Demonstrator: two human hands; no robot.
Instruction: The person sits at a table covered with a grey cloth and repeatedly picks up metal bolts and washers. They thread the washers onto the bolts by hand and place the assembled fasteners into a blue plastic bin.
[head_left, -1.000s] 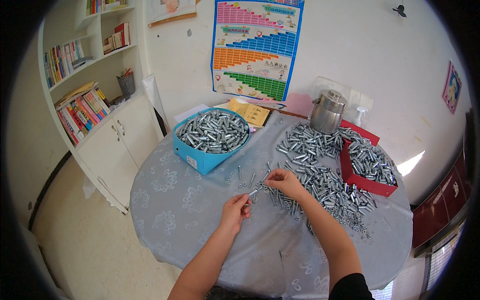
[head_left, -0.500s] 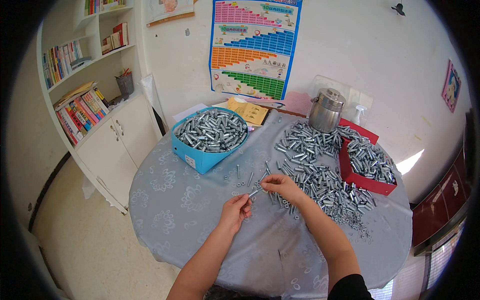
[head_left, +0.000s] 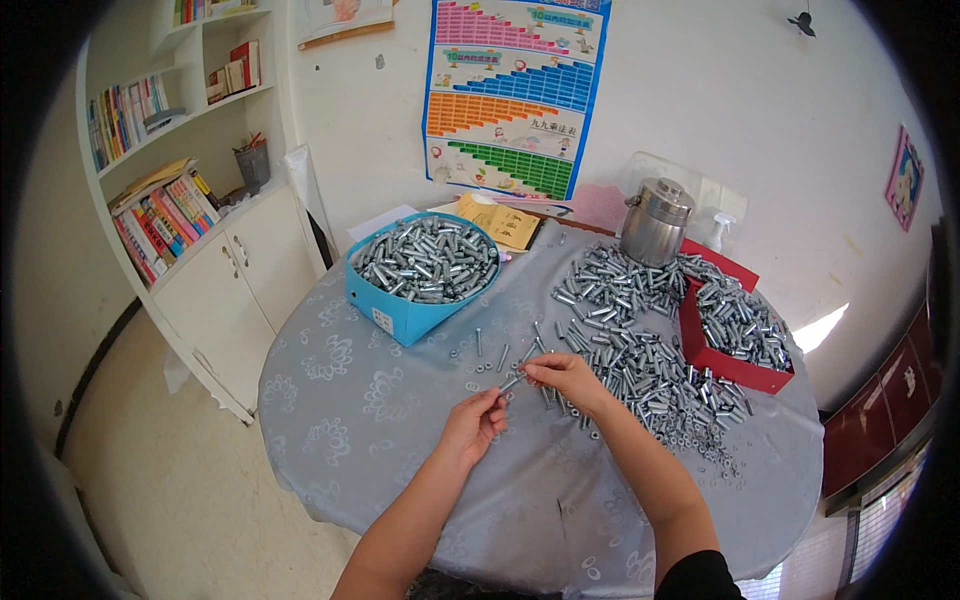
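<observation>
Over the near middle of the table, a silvery bolt (head_left: 512, 381) bridges my two hands, tilted up to the right. My left hand (head_left: 473, 425) pinches its lower end between thumb and fingertips. At the upper end, the fingertips of my right hand (head_left: 567, 379) are closed; whether a nut or washer sits there is too small to tell. Just beyond my hands lie a few loose bolts (head_left: 479, 342) and small nuts and washers. A large heap of metal bolts and sleeves (head_left: 640, 368) spreads to the right of my right hand, with smaller nuts (head_left: 705, 438) at its near edge.
A blue box (head_left: 405, 323) full of metal fasteners stands at the far left of the grey-clothed table (head_left: 350, 460). At the right, a red box (head_left: 735, 369) holds more. Behind the heap stands a steel pot (head_left: 655, 225) beside a spray bottle (head_left: 717, 232). Yellow papers (head_left: 500, 222) lie at the back.
Both hands stay nearly in place around the bolt, with only a slight shift of the fingers. The whole view has moved a little; nothing else has visibly changed.
</observation>
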